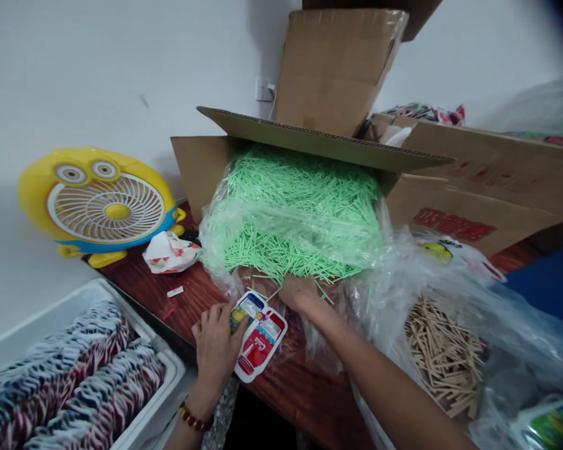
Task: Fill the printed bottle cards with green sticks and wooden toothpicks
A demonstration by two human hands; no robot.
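Note:
A flat printed packet (261,337) with a red "Cola" half and a dark blue half lies tilted at the table's front edge. My left hand (217,340) grips its left edge, thumb over the top. My right hand (300,292) reaches to the lower edge of a heap of thin green sticks (300,194); its fingertips are hidden there. The sticks fill a clear plastic bag (375,231) inside an open cardboard box (197,169). A few loose green sticks lie around my right hand.
A white bin (169,375) of tightly stacked packets stands at the lower left. Behind it are a yellow cartoon fan (117,212) and a crumpled wrapper (171,252). At right, plastic film surrounds a pile of tan sticks (443,356), near another cardboard box (488,206).

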